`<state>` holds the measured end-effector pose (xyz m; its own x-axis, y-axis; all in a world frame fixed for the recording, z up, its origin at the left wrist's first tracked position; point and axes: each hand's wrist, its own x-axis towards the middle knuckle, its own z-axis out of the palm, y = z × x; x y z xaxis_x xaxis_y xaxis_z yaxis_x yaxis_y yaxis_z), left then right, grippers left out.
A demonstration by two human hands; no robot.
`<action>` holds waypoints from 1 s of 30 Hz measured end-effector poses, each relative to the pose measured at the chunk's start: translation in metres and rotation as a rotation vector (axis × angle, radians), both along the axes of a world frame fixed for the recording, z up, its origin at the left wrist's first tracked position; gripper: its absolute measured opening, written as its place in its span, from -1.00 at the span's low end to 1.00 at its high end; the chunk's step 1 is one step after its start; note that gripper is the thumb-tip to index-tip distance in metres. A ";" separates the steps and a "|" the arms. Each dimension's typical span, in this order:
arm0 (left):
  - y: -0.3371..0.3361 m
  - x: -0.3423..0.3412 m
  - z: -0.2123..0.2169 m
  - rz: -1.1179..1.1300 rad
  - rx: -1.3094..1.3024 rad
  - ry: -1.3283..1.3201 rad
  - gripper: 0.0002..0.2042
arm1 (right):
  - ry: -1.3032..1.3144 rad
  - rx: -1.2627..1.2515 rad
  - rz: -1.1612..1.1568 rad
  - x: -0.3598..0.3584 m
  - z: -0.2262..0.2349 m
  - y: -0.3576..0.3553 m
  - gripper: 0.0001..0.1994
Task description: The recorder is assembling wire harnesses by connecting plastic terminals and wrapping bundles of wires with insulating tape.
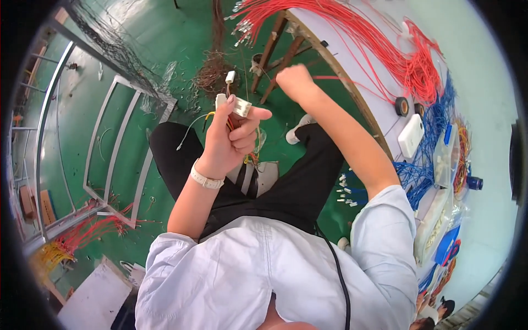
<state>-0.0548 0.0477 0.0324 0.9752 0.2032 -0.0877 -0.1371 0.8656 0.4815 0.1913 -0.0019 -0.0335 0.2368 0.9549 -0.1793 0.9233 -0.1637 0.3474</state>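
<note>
The head view looks straight down over a seated person in a pale shirt and black trousers. The left hand, with a white wristband, is raised over the lap and its fingers are closed around a small white plastic connector, which sits between thumb and fingertips. Thin wires, yellow, red and white, trail from the connector down past the palm toward the knees. A second small white connector piece hangs just above the first one on a thin lead. The right hand is higher and to the right, curled into a fist with its back to the camera; whether it pinches anything cannot be told, though a red wire runs from beside it toward the table.

To the right stands a white table with a wooden edge. A big sheaf of red wires lies across it and spills over its far end. Nearer lie two rolls of black tape, a white rectangular box and a bundle of blue wires whose white-tipped ends hang off the edge by the right elbow. Clear plastic bags rest further along; their contents are too blurred to tell.

On the green floor a tangle of brownish wire lies beyond the hands. To the left stands a grey metal frame, with red and yellow wires bunched at its foot.
</note>
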 end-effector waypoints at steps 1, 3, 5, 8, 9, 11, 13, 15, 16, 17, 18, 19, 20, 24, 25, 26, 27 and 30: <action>0.003 -0.004 -0.002 0.018 0.001 0.002 -0.43 | 0.155 -0.030 -0.040 -0.017 0.005 -0.004 -0.88; 0.008 -0.004 -0.004 0.169 0.013 0.120 -0.46 | 0.305 0.308 0.019 -0.055 0.043 -0.027 -0.85; 0.014 -0.007 -0.008 0.314 0.039 0.177 -0.49 | 0.461 0.625 0.008 -0.101 0.101 -0.056 -0.89; 0.018 -0.004 -0.010 0.481 0.035 0.243 -0.51 | 0.664 0.787 -0.005 -0.140 0.143 -0.096 -0.94; 0.016 0.000 -0.007 0.422 0.120 0.206 -0.51 | 0.651 0.759 -0.006 -0.148 0.146 -0.101 -0.92; 0.009 0.006 0.004 0.312 0.137 0.159 -0.50 | 0.658 0.735 -0.006 -0.158 0.139 -0.097 -0.85; 0.001 0.005 -0.003 0.299 0.133 0.101 -0.50 | 0.777 0.767 -0.044 -0.162 0.130 -0.088 -0.82; -0.006 0.003 0.000 0.335 0.154 0.118 -0.45 | 1.096 0.709 -0.264 -0.158 0.138 -0.081 -0.73; -0.008 0.000 0.001 0.356 0.197 0.044 -0.43 | 1.230 0.772 -0.320 -0.152 0.141 -0.078 -0.69; -0.006 -0.005 0.005 0.340 0.221 0.040 -0.42 | 1.537 0.714 -0.494 -0.147 0.144 -0.077 -0.62; -0.004 -0.004 0.005 0.348 0.345 -0.024 -0.43 | 1.828 0.575 -0.447 -0.137 0.143 -0.079 -0.56; -0.003 -0.003 0.002 0.356 0.469 -0.088 -0.43 | 2.110 0.412 -0.387 -0.126 0.137 -0.078 -0.50; 0.001 -0.008 -0.005 0.242 0.542 -0.090 -0.44 | 2.279 0.326 -0.257 -0.116 0.119 -0.074 -0.43; -0.012 -0.010 0.002 -0.005 0.604 -0.083 -0.56 | 2.415 0.447 -0.479 -0.114 0.112 -0.048 -0.55; -0.018 -0.009 0.001 -0.015 0.593 -0.086 -0.59 | 2.341 0.423 -0.502 -0.118 0.116 -0.041 -0.59; -0.027 -0.012 0.001 0.080 0.575 0.118 -0.60 | 2.318 0.526 -0.471 -0.122 0.115 -0.036 -0.69; -0.027 -0.011 0.001 0.115 0.578 0.155 -0.58 | 2.179 0.626 -0.497 -0.121 0.120 -0.039 -0.71; -0.018 -0.004 0.012 0.220 0.375 0.163 -0.52 | 1.683 1.179 -0.351 -0.128 0.129 -0.051 -0.75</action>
